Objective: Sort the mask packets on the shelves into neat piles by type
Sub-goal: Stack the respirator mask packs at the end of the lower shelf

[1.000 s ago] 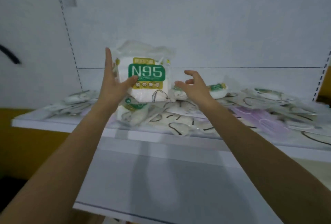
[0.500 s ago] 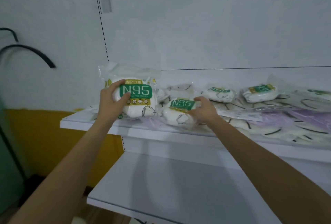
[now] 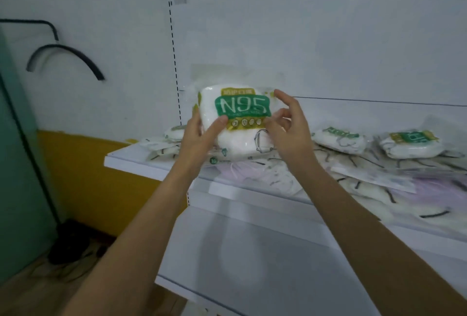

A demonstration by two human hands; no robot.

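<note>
The left hand [image 3: 199, 136] and right hand [image 3: 290, 133] grasp the puffy white, green-labelled N95 plastic mask packet [image 3: 240, 126] by its side edges; it is probably light, soft and slippery.

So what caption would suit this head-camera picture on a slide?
Left hand grips an N95 mask packet upright, right hand touching its edge, above a shelf strewn with other packets.

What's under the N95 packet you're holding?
Beneath the N95 packet: a white packet with a green 10 label, on a pink mask packet on the shelf. Left hand and right hand hide the rest.
</note>
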